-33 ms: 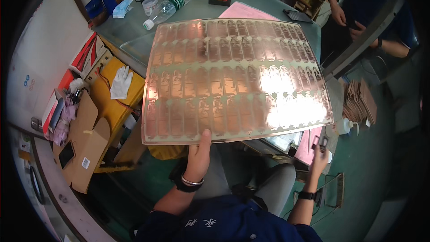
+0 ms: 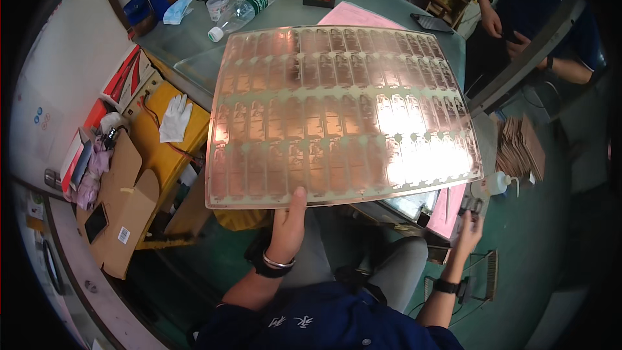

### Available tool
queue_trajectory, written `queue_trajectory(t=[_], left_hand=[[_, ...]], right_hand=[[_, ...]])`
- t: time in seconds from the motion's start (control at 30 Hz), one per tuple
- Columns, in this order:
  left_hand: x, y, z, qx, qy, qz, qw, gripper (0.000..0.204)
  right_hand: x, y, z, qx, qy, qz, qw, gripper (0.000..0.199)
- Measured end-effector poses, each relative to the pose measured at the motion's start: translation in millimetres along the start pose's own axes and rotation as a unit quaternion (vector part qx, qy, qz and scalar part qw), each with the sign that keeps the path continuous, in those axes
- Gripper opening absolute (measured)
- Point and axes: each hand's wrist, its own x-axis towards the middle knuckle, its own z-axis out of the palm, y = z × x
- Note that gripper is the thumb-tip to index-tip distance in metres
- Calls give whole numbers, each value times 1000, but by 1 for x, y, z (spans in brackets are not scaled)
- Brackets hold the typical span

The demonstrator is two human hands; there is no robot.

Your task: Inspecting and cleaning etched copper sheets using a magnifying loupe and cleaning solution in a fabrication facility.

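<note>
Copper-coloured panel (image 2: 340,113), large, thin, with rows of repeated small patterns, is held up in front of the head camera above the table (image 2: 188,42). Bright glare on its right half. Left hand (image 2: 288,227) grips the panel's lower edge near the middle, thumb on the front face, fingers behind it and hidden. Right hand (image 2: 468,230) is low at the panel's lower right corner, fingers loosely curled around a small dark object (image 2: 472,206); can't tell what it is. White spray bottle (image 2: 495,185) sits just beside that hand. Table behind the panel carries a clear plastic bottle (image 2: 243,10) and a pink sheet (image 2: 353,16). White glove (image 2: 175,118) lies on a yellow box at left. Another person (image 2: 518,19) stands top right.
</note>
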Motion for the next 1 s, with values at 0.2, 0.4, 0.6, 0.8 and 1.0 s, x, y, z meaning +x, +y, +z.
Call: queue_trajectory(t=[0.2, 0.4, 0.6, 0.8, 1.0], left_hand=[[0, 4, 0, -27, -17, -11, 999, 28], [-8, -1, -13, 25, -66, 28, 997, 28], [-14, 24, -6, 136, -120, 110, 977, 18], [-12, 26, -10, 206, -135, 198, 949, 11], [-7, 16, -16, 183, -197, 186, 945, 13]], right_hand=[[-29, -152, -16, 128, -140, -95, 977, 27], [-85, -224, 67, 129, -343, -212, 906, 54], [-114, -267, 122, 29, -419, -280, 863, 38], [-124, -263, 138, -83, -417, -319, 847, 37], [-119, -263, 137, -81, -446, -318, 832, 44]])
